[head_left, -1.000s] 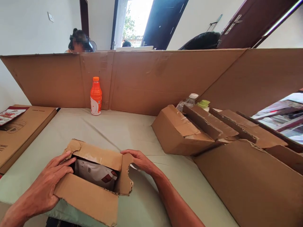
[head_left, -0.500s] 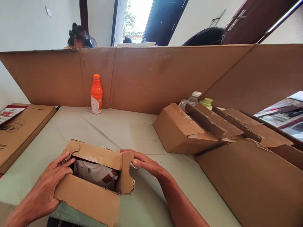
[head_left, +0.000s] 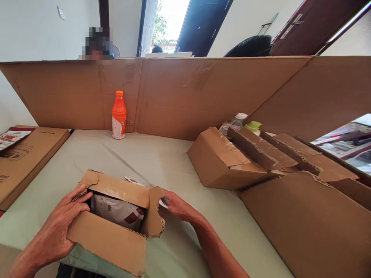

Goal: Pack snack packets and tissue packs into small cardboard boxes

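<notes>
A small open cardboard box [head_left: 108, 241] stands on the cloth near me, its flaps spread. Inside lies a pale pouch [head_left: 116, 210] with dark red patches and a barcode. My left hand [head_left: 62, 222] grips the box's left end, fingertips hooked over the rim. Behind the box's right flap is my right hand [head_left: 175, 204], its fingers partly hidden. It is closed on the end of a white packet [head_left: 162, 202], most of which the box hides; a white and red corner shows past the back flap.
An orange bottle [head_left: 118, 116] stands by the cardboard screen [head_left: 203, 96]. At right are open boxes [head_left: 226, 170] with a clear bottle [head_left: 236, 122] and a green-lidded item [head_left: 253, 125] behind. A flat carton [head_left: 37, 154] bearing a red and white packet [head_left: 14, 138] lies left. Beyond the screen sits a person.
My right hand has drawn its fingers in around the packet behind the box. More of the packet's corner shows above the back flap. My left hand and the box have stayed nearly still.
</notes>
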`<state>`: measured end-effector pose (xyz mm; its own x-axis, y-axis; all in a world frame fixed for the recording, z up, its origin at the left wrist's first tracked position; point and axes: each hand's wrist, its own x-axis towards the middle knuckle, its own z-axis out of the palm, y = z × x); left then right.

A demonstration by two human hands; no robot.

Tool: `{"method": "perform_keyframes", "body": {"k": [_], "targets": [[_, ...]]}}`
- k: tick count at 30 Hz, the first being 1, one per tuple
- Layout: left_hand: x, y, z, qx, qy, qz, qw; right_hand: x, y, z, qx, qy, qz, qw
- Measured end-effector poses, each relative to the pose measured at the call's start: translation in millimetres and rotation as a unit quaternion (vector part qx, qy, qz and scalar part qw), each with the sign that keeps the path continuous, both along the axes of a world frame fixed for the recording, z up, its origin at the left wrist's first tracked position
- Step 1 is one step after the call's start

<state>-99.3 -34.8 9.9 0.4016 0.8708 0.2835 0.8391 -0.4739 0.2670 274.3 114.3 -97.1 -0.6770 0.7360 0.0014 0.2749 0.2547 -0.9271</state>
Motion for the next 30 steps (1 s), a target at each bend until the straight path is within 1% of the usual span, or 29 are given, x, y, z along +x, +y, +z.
{"method": "perform_keyframes", "body": {"k": [2, 4, 6, 8, 10, 11, 12, 13, 16, 17, 19, 22, 26, 30], "targets": [[1, 0, -0.3, 0.004, 0.001, 0.0, 1.0, -9, 1, -2.5, -0.022, 0.055, -0.078, 0.995], [1, -1, -1.6, 0.005, 0.001, 0.007, 1.0, -8, 4, -6.5, -0.059, 0.118, -0.174, 0.976], [1, -2, -3.2, 0.005, 0.001, 0.011, 1.0, -1, 8, -8.8, -0.081, 0.173, -0.271, 0.943], [2, -2, -4.2, 0.009, 0.0, 0.008, 1.0, 6, 9, -5.5, -0.087, 0.239, -0.349, 0.902], [4, -1, -3.3, 0.01, 0.001, 0.0, 1.0, 11, 4, 5.6, -0.089, 0.311, -0.391, 0.862], [5, 0, -2.2, 0.01, 0.003, -0.002, 1.0, 11, 0, 13.9, -0.086, 0.34, -0.4, 0.847], [6, 0, -0.6, 0.007, 0.005, -0.004, 1.0, 10, -6, 23.4, -0.078, 0.357, -0.398, 0.842], [8, 1, 1.1, 0.004, 0.007, -0.005, 1.0, 8, -13, 33.8, -0.064, 0.364, -0.391, 0.843], [11, 2, 5.1, 0.002, 0.008, -0.008, 1.0, -1, -35, 64.8, 0.0, 0.348, -0.351, 0.869], [11, 3, 5.6, 0.002, 0.008, -0.009, 1.0, -6, -42, 73.6, 0.019, 0.335, -0.337, 0.88], [12, 3, 5.1, 0.001, 0.007, -0.009, 1.0, -14, -52, 87.3, 0.046, 0.315, -0.321, 0.892], [12, 2, 2.1, -0.002, 0.005, -0.006, 1.0, -27, -62, 99.0, 0.062, 0.303, -0.308, 0.9], [11, 2, -3.0, 0.0, -0.007, -0.008, 1.0, -37, -67, 106.5, 0.068, 0.29, -0.309, 0.903], [11, 3, -2.8, 0.014, -0.009, -0.008, 1.0, -38, -69, 112.8, 0.102, 0.238, -0.268, 0.928]]}}
